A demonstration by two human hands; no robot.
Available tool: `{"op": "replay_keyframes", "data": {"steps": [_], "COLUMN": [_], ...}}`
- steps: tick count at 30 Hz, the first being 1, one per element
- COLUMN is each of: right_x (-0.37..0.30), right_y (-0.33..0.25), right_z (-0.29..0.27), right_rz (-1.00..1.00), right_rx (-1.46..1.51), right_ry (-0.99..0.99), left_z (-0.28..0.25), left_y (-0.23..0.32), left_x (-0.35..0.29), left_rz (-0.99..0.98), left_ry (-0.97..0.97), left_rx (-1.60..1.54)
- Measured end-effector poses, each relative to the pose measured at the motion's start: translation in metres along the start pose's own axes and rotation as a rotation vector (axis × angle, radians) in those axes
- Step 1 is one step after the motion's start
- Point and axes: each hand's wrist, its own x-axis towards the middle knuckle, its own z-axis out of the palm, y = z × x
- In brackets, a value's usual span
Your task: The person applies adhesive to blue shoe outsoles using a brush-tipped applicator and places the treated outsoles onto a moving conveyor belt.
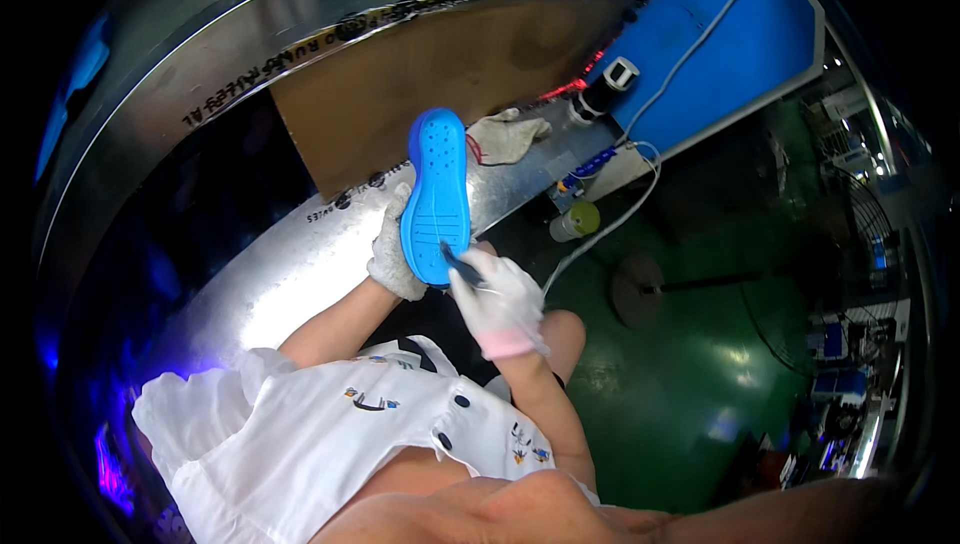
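Observation:
My left hand (389, 256), in a grey-white knit glove, is closed on the left edge of a bright blue shoe sole (436, 206). The sole is tilted upward with its inner face toward me, showing small holes at the far end and grooves across the middle. In my right hand (499, 302), gloved in white with a pink cuff, is a slim dark tool (463, 267). Its tip rests at the near end of the sole. The exact kind of tool is too small to make out.
A metal bench (262, 289) curves along the left, with a brown board (400, 84) behind it. On the bench lie a loose knit glove (508, 137) and a black-and-white cylinder (605, 91). A pale hose (640, 206) hangs near a yellow-green-topped container (575, 222). A fan (868, 234) stands right.

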Motion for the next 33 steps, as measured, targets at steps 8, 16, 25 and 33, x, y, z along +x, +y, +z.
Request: {"op": "replay_keyframes", "data": {"steps": [8,16,25,33], "right_x": [0.012,-0.007,-0.023,-0.026], "right_y": [-0.008,-0.007,-0.006,-0.008], "right_z": [-0.008,-0.011,-0.009,-0.018], "right_rz": [-0.235,-0.364,-0.301,-0.146], "right_rx": [0.244,0.09,0.203,0.326], "right_ry": [0.189,0.186,0.276,0.153], "left_z": [0.045,0.025,0.056,0.059], "left_y": [-0.027,-0.022,0.005,0.03], "left_x": [-0.022,-0.001,0.003,0.014], "left_rz": [-0.102,-0.124,-0.243,-0.49], "left_ry": [-0.133,-0.305,-0.198,-0.168], "left_rx": [-0.21,-0.128,-0.133,-0.092]}}
